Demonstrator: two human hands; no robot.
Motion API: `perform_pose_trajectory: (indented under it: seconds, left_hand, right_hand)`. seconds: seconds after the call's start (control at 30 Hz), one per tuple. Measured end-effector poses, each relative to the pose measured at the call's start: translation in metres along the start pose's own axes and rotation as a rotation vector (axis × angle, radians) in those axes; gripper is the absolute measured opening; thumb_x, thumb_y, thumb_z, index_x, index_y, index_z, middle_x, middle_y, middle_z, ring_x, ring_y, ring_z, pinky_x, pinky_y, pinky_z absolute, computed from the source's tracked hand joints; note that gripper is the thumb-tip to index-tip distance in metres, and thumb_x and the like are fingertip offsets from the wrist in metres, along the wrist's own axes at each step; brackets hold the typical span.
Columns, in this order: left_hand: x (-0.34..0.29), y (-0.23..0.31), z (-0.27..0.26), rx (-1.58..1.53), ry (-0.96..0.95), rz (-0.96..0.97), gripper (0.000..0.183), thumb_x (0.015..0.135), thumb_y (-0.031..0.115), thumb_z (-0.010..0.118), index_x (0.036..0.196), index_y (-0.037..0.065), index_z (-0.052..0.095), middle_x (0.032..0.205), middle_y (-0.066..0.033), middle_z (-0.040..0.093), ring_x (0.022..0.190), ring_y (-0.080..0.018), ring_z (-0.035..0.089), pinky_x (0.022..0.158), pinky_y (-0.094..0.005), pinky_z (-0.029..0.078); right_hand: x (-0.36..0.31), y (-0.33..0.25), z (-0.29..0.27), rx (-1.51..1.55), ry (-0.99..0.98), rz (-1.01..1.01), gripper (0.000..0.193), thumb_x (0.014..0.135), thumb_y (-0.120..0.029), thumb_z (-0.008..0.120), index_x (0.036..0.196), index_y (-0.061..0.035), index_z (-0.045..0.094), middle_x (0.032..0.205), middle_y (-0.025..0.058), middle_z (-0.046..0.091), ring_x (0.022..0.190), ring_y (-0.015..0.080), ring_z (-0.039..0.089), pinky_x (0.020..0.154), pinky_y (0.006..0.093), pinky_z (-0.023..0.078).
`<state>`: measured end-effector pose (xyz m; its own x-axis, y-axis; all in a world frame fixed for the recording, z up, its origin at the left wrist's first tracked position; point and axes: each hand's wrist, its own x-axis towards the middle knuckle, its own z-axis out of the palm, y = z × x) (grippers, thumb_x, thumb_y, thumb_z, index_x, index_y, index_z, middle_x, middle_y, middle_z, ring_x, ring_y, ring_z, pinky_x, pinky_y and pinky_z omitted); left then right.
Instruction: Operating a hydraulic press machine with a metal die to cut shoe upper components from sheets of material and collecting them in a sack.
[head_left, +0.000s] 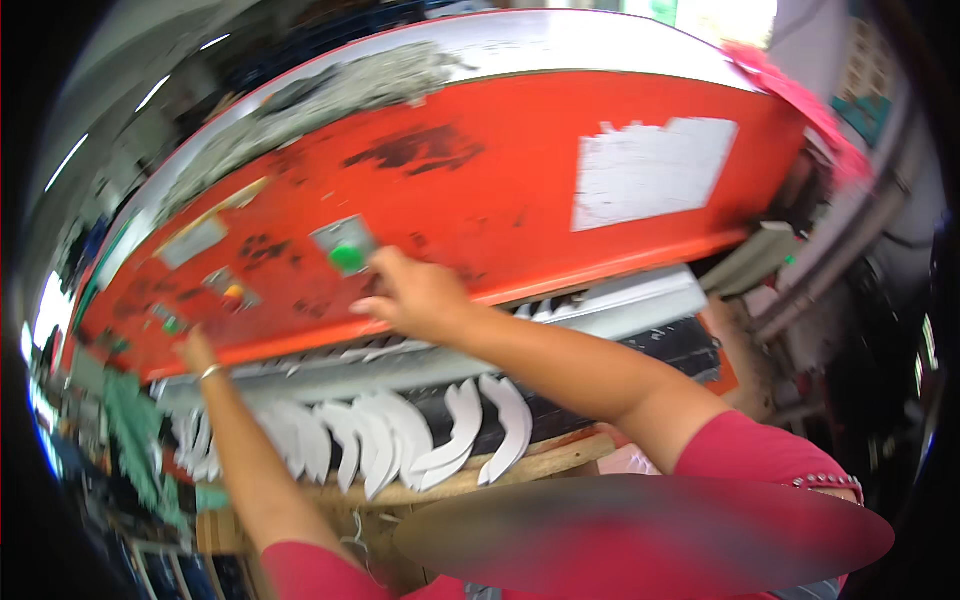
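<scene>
My right hand (418,294) is raised against the front of a large orange-red machine (510,170). Its fingers and thumb are apart and hold nothing, with the fingertips just beside a big green push button (347,259) on a metal plate. Farther left, my left hand (196,350) reaches to the same panel, close to a smaller green button (171,325); its fingers are small and blurred. Between the two buttons sits an orange-yellow knob (234,292). Below my arms, a row of curved white cut pieces (375,440) lies along the machine's front ledge.
A pale metal bar (640,305) runs under the orange panel, with a black surface (680,345) in front. A wooden edge (540,463) borders the near side. Green cloth (130,430) hangs at left, pink cloth (800,100) at the upper right. Grey rags (330,95) lie on top.
</scene>
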<state>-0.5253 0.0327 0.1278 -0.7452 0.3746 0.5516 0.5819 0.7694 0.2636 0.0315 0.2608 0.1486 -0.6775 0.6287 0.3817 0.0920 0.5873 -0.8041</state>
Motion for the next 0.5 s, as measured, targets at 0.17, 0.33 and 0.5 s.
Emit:
perform_pose_trajectory:
  seconds: [0.17,0.33,0.5]
  left_hand:
    - [-0.006,0.100,0.109,-0.736,0.061,-0.438,0.054,0.076,0.035,0.065,0.105,-0.010,0.055,0.097,-0.0200,0.061,0.083,-0.0304,0.056,0.079,-0.0422,0.045]
    - [-0.014,0.017,0.035,-0.851,-0.202,-0.275,0.060,0.087,0.011,0.045,0.145,0.001,0.030,0.108,-0.0020,0.057,0.074,-0.0098,0.040,0.075,-0.0237,0.038]
    - [-0.103,0.060,-0.002,-0.529,-0.276,0.207,0.057,0.086,0.004,0.042,0.142,0.001,0.035,0.138,-0.0134,0.047,0.115,-0.0195,0.053,0.102,-0.0327,0.037]
  right_hand:
    - [0.057,0.051,0.022,-0.209,0.239,0.023,0.033,0.084,-0.029,0.063,0.095,-0.0082,0.040,0.073,0.0128,0.064,0.070,0.0370,0.063,0.059,0.0492,0.047]
    - [0.050,0.023,0.029,-0.149,0.181,-0.033,0.031,0.085,-0.029,0.062,0.092,-0.0086,0.041,0.071,0.0099,0.062,0.063,0.0341,0.062,0.054,0.0470,0.045]
    - [0.038,0.023,0.035,-0.066,0.191,0.005,0.028,0.086,-0.027,0.061,0.093,-0.0083,0.042,0.075,0.0097,0.063,0.068,0.0347,0.062,0.056,0.0474,0.045]
